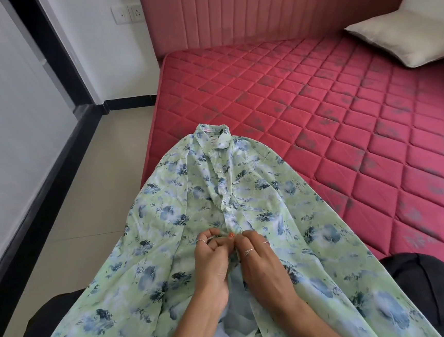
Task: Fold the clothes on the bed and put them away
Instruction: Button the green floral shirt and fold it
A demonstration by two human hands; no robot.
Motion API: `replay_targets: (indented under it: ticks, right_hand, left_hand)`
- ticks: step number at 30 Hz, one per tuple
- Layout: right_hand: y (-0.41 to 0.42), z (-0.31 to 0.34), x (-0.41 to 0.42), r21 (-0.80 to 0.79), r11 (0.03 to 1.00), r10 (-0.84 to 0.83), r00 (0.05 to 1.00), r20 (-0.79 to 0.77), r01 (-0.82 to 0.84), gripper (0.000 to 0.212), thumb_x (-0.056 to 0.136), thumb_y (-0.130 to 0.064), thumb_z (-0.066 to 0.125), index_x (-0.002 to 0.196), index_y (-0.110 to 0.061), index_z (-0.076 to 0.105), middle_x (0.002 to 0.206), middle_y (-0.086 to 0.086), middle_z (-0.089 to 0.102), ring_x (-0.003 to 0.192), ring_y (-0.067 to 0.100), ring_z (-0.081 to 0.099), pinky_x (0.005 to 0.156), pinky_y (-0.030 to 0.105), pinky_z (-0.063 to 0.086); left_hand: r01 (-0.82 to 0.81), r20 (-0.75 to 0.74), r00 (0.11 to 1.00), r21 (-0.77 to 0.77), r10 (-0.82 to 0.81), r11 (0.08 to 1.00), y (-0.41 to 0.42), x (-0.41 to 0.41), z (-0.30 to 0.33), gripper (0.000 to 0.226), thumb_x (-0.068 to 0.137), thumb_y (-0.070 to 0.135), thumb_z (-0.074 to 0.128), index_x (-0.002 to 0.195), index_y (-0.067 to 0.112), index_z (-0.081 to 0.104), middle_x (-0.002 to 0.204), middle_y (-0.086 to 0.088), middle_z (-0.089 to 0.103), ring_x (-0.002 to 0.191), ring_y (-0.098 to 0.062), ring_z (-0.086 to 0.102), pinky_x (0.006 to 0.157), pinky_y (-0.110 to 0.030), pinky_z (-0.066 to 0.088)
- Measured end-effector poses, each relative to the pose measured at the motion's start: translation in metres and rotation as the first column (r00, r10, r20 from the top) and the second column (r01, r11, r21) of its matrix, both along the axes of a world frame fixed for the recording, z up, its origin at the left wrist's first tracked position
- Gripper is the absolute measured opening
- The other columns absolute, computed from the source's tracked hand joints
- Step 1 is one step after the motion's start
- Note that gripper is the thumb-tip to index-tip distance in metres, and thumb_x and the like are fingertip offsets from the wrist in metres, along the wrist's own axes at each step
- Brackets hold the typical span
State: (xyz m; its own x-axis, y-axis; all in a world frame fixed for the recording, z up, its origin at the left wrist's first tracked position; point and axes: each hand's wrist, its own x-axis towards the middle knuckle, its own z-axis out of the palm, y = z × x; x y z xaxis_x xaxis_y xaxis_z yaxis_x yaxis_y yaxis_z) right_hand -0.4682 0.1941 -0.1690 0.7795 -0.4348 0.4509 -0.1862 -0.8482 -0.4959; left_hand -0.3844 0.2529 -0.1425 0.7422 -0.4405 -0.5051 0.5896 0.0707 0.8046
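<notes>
Running down the left side, a white wall (7,87) with a black skirting meets a pale tiled floor (88,185), and a pair of wall sockets (127,14) sits higher up beside the pink padded headboard (241,8). Toward the middle, a green shirt (147,244) with blue flower prints lies front up, its collar (212,134) on the near corner of the red quilted mattress (315,85) and its lower part draped toward the person's lap, over dark-clad knees. The upper buttons look fastened, while below the hands the front gapes apart. The left hand (210,260) pinches the left edge of the placket between thumb and curled fingers, and just beside it the right hand (261,259) pinches the opposite edge, fingertips nearly touching those of the left; they seem to be working a button, though the button itself is hidden. Farther right, the mattress stretches bare to a cream pillow (405,36) at the far corner. By my reading the task is early: this shirt is being buttoned, not yet folded, nothing is put away, and no other clothes show.
</notes>
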Motion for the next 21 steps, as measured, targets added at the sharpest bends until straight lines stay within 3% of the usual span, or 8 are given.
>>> replay_targets:
  ticks: [3, 8, 10, 12, 14, 15, 19, 21]
  right_hand:
    - [0.001, 0.001, 0.003, 0.03, 0.999, -0.028, 0.999, 0.036, 0.027, 0.027, 0.084, 0.002, 0.052, 0.101, -0.017, 0.048, 0.095, -0.003, 0.045, 0.074, 0.021, 0.048, 0.061, 0.026, 0.042]
    - [0.011, 0.012, 0.009, 0.391, 0.913, -0.153, 0.986, 0.066, 0.115, 0.012, 0.099, -0.017, 0.04, 0.089, -0.021, 0.044, 0.086, -0.009, 0.043, 0.071, 0.011, 0.045, 0.062, 0.021, 0.037]
    - [0.011, 0.02, 0.012, 0.577, 0.799, -0.24, 0.97, 0.045, 0.171, 0.014, 0.099, -0.013, 0.045, 0.086, -0.017, 0.045, 0.078, -0.004, 0.049, 0.064, 0.01, 0.043, 0.057, 0.018, 0.035]
    - [0.006, 0.028, 0.016, 0.779, 0.597, -0.295, 0.955, -0.007, 0.19, 0.014, 0.096, -0.01, 0.048, 0.082, -0.014, 0.049, 0.068, -0.003, 0.048, 0.054, 0.006, 0.038, 0.051, 0.018, 0.034]
    - [-0.002, 0.033, 0.017, 0.852, 0.487, -0.262, 0.963, -0.067, 0.192, 0.013, 0.094, -0.01, 0.049, 0.081, -0.012, 0.051, 0.066, -0.004, 0.047, 0.051, 0.003, 0.037, 0.05, 0.017, 0.034]
    - [-0.006, 0.035, 0.017, 0.834, 0.514, -0.228, 0.969, -0.094, 0.202, 0.012, 0.095, -0.011, 0.05, 0.083, -0.012, 0.053, 0.067, -0.005, 0.049, 0.051, 0.003, 0.039, 0.05, 0.017, 0.035]
    - [-0.018, 0.043, 0.019, 0.545, 0.816, -0.076, 0.97, -0.232, 0.194, 0.01, 0.095, -0.013, 0.051, 0.086, -0.01, 0.053, 0.077, 0.002, 0.058, 0.064, 0.013, 0.051, 0.054, 0.02, 0.038]
    - [-0.022, 0.046, 0.019, 0.432, 0.883, -0.071, 0.962, -0.265, 0.184, 0.009, 0.095, -0.01, 0.051, 0.087, -0.008, 0.053, 0.084, 0.005, 0.056, 0.071, 0.018, 0.05, 0.059, 0.025, 0.039]
  left_hand:
    - [0.006, -0.001, 1.0, 0.005, -0.006, 1.0, -0.002, 0.001, -0.009, 0.036, 0.085, -0.016, 0.053, 0.083, 0.017, 0.04, 0.062, -0.004, 0.054, 0.067, -0.02, 0.045, 0.062, -0.032, 0.042]
    - [0.031, 0.016, 0.999, 0.012, -0.031, 0.999, -0.006, 0.002, -0.01, 0.038, 0.086, -0.014, 0.054, 0.077, 0.018, 0.036, 0.061, -0.001, 0.052, 0.065, -0.018, 0.045, 0.06, -0.03, 0.044]
    - [0.03, 0.061, 0.998, 0.036, -0.033, 0.999, -0.008, 0.002, -0.009, 0.033, 0.087, -0.01, 0.058, 0.079, 0.016, 0.039, 0.061, 0.0, 0.056, 0.069, -0.018, 0.049, 0.068, -0.034, 0.045]
    - [0.031, 0.121, 0.992, 0.07, -0.04, 0.997, -0.009, 0.004, -0.006, 0.033, 0.088, -0.007, 0.06, 0.078, 0.016, 0.038, 0.058, 0.003, 0.056, 0.069, -0.018, 0.048, 0.072, -0.034, 0.045]
    - [0.044, 0.201, 0.977, 0.117, -0.067, 0.992, -0.01, 0.007, -0.003, 0.034, 0.088, -0.006, 0.061, 0.078, 0.016, 0.037, 0.06, 0.002, 0.054, 0.068, -0.017, 0.047, 0.075, -0.033, 0.045]
    - [0.05, 0.247, 0.965, 0.14, -0.083, 0.989, -0.01, 0.008, -0.002, 0.034, 0.087, -0.005, 0.061, 0.077, 0.017, 0.037, 0.062, 0.0, 0.053, 0.067, -0.017, 0.046, 0.075, -0.032, 0.045]
    - [0.063, 0.404, 0.9, 0.246, -0.161, 0.967, -0.007, 0.01, 0.006, 0.031, 0.088, -0.001, 0.061, 0.078, 0.015, 0.036, 0.066, -0.009, 0.052, 0.064, -0.017, 0.046, 0.067, -0.026, 0.044]
    - [0.069, 0.397, 0.901, 0.263, -0.173, 0.962, -0.007, 0.009, 0.007, 0.03, 0.088, 0.003, 0.063, 0.079, 0.015, 0.038, 0.069, -0.011, 0.056, 0.065, -0.018, 0.049, 0.065, -0.028, 0.044]
